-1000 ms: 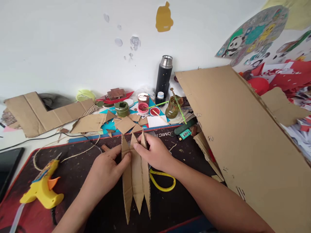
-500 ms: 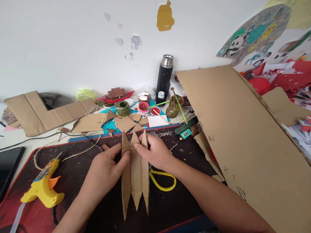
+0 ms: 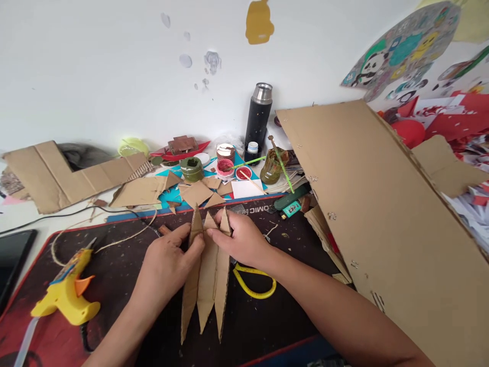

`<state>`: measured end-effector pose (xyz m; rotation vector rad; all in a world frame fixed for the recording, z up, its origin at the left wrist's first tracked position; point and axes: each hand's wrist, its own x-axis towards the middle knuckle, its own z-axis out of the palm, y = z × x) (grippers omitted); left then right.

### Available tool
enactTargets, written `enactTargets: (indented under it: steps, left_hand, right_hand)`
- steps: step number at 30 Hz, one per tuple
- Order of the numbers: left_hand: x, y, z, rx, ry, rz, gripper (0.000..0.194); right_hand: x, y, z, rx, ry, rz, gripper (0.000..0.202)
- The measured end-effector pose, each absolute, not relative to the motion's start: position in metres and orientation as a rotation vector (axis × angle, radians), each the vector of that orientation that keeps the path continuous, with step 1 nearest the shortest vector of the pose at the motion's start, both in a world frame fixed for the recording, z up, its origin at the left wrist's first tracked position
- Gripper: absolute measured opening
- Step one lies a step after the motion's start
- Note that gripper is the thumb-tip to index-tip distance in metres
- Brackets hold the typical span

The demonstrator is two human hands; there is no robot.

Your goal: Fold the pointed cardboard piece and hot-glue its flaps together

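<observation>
A long cardboard piece [image 3: 207, 275] with three joined panels, pointed at top and bottom, is held upright over the dark mat. My left hand [image 3: 168, 265] pinches its left panel near the upper end, thumb in front. On the upper right part, my right hand [image 3: 242, 237] has its thumb across the middle panel and its fingers behind, partly hidden. Just right of the cardboard lie the yellow scissor handles [image 3: 255, 294]; their blades are hidden. A yellow glue gun [image 3: 71, 293] rests on the mat at the left.
Behind the mat [image 3: 290, 326] are cardboard scraps [image 3: 196, 193], an open green paint jar [image 3: 191, 169], other paint pots and a black flask [image 3: 259, 120]. A large cardboard sheet [image 3: 382, 204] leans along the right. A black tablet [image 3: 13, 265] is at the left edge.
The lower ends of the cardboard have swung a little left, and its panels are angled differently. Both hands keep their grip. The view has shifted slightly.
</observation>
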<state>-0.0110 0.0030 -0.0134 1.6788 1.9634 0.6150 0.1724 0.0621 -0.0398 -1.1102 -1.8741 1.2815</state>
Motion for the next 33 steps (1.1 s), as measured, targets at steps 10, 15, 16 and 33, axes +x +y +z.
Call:
enactTargets:
  steps: [10,15,16,33]
  left_hand:
    - [-0.01,0.006,-0.016,1.704,1.961,0.59,0.032]
    - [-0.011,0.006,-0.015,1.695,1.955,0.605,0.032]
    - [-0.011,0.005,-0.015,1.7,1.957,0.606,0.032]
    - [-0.001,0.006,-0.014,1.848,1.906,0.544,0.028]
  right_hand:
    - [0.171,0.06,-0.039,-1.157,-1.843,1.297,0.024]
    - [0.173,0.06,-0.034,-1.151,-1.846,1.316,0.024]
    - [0.173,0.06,-0.034,-1.15,-1.847,1.311,0.025]
    - [0.171,0.06,-0.037,-1.228,-1.895,1.211,0.029]
